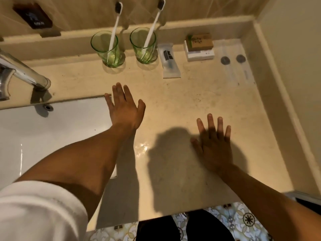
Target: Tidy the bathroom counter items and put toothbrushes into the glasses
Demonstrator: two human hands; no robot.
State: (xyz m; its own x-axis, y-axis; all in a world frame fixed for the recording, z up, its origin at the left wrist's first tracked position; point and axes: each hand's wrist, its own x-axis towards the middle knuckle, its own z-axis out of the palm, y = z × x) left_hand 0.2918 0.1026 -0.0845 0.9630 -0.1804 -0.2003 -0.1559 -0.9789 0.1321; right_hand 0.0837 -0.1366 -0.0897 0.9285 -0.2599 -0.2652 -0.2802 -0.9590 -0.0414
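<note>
Nearby: sachet [169, 62] beside glasses [143, 45], boxes [199, 47] further right.

Brushes in glasses, items lined at the back

Two green glasses, left [106, 49] and right [144, 46], stood upright side by side, each holding a white, dark-bristled toothbrush [116, 26] [153, 25] leaning head-up. Just right lay a sealed packet [169, 61], then stacked boxes [199, 46] and two clear sachets [237, 65].
</note>
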